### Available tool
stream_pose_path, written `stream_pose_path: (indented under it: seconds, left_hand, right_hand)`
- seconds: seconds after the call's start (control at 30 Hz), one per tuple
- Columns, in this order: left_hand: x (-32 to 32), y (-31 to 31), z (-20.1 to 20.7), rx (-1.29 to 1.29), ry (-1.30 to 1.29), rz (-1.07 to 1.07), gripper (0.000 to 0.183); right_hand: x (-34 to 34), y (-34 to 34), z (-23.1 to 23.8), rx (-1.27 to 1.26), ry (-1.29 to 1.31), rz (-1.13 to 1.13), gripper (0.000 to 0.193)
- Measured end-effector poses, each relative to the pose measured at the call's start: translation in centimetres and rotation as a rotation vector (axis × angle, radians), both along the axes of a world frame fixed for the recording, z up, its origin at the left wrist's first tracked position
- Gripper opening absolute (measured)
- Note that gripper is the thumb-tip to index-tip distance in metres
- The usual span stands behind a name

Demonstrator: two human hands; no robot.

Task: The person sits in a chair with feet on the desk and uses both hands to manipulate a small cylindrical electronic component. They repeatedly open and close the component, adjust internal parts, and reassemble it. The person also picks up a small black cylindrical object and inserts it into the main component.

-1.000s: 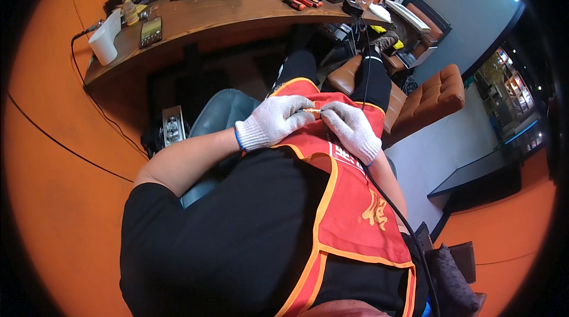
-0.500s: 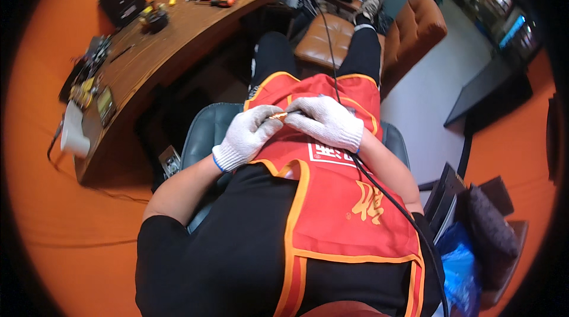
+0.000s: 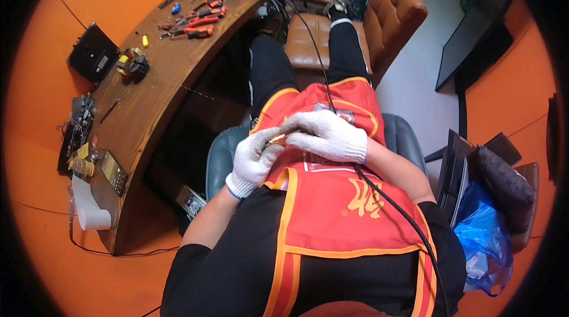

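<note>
Both my hands wear white knit gloves and meet over my lap, above a red apron with orange trim. My left hand pinches a small copper-coloured piece between thumb and fingers. My right hand lies curled just to its right, fingertips touching the same piece. A black cable runs from under my right hand across the apron and down to the right. Another black cable leads up along my leg toward the desk.
A curved wooden desk on the left carries red-handled pliers, a black box, small electronic parts and a white roll. A brown padded chair stands ahead. A blue plastic bag and dark bag lie at right.
The view has swung so the desk sits further left and the chair further up. My hands stay together over the apron, still on the small piece.
</note>
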State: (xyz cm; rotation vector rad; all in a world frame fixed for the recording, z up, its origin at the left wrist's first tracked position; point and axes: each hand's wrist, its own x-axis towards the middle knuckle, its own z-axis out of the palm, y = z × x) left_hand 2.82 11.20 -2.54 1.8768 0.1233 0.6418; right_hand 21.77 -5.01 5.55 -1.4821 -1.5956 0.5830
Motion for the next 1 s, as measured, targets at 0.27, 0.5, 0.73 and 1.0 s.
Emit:
stream_pose_path:
  seconds: [0.27, 0.5, 0.73, 1.0]
  left_hand:
    - [0.1, -0.8, 1.2, -0.029, -0.054, 0.007, 0.034]
    - [-1.2, 0.3, 4.9, -0.018, -0.089, 0.061, 0.039]
    - [-1.2, -1.0, 5.5, -0.176, -0.01, -0.11, 0.035]
    - [-1.1, -3.3, 5.2, 0.171, -0.052, -0.125, 0.032]
  right_hand:
    - [-1.1, -1.7, 0.5, -0.239, 0.009, -0.212, 0.032]
    - [-1.0, 1.4, 2.7, -0.096, 0.153, -0.064, 0.048]
    - [-2.5, -1.5, 2.2, -0.129, 0.338, -0.119, 0.045]
    - [-3.1, -6.7, 1.2, -0.06, -0.069, -0.223, 0.034]
